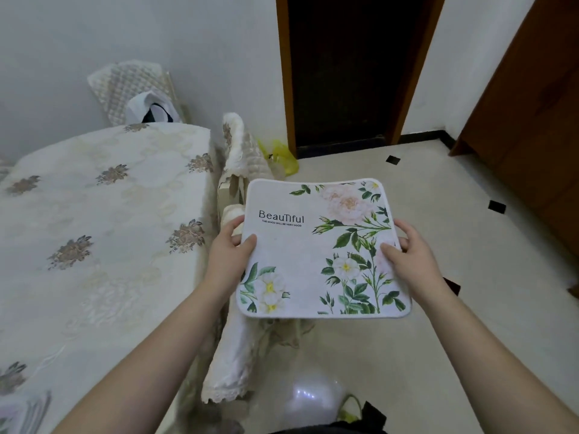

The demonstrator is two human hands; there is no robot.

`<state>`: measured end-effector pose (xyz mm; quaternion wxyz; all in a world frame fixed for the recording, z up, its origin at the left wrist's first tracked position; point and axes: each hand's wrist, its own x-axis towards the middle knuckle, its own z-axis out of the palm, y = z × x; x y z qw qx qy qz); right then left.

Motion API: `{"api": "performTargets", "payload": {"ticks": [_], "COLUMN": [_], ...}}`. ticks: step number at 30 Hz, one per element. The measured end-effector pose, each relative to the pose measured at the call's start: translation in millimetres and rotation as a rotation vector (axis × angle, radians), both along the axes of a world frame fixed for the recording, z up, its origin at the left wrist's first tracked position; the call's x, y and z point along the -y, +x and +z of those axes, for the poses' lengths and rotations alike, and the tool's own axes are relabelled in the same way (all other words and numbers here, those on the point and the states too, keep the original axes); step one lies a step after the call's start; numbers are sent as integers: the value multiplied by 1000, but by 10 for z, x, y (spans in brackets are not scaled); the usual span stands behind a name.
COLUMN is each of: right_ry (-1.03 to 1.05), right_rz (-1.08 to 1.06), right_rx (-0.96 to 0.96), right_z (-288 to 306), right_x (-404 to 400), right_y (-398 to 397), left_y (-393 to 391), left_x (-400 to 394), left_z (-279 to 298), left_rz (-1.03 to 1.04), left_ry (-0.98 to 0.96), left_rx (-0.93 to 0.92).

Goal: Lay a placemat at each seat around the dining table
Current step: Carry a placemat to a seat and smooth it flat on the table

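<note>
A square white placemat [310, 245] printed with green leaves, pale flowers and the word "Beautiful" is held flat in the air, to the right of the dining table [94, 230]. My left hand [230, 245] grips its left edge, thumb on top. Its right edge is gripped by my right hand [407, 249], thumb on top as well. The table wears a cream embroidered cloth with brown flower motifs. Below the placemat stands a chair [235, 339] in a quilted cream cover, pushed against the table's right side.
Another covered chair [131, 86] stands at the table's far end by the wall, with a white bag on it. A yellow plastic bag [282, 155] lies on the floor near a dark doorway [351, 73]. A white balloon [313, 399] rests by my feet.
</note>
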<state>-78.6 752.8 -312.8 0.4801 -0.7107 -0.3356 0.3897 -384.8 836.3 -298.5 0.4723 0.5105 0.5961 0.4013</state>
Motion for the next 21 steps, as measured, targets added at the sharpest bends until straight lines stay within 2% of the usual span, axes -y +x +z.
{"api": "performTargets", "payload": {"ticks": [5,10,14,21], "right_ry": [-27,-22,-9,-25], "right_rz": [103,213,327,539], "right_rx": [-22,-38,-17,8], "right_z": [16,42,91,128], "right_x": [-400,-813,-1158,-1807], "right_y": [343,335,77,-759], "left_y": [284,246,-41,-836], "left_x": [-138,-190,-251,-275], "left_z": [-54,-1,-54,-225], "left_rz": [91,191,288,510], "left_ry": [-20,3,11,-34], "left_rx": [-25,-12,-65,-16]}}
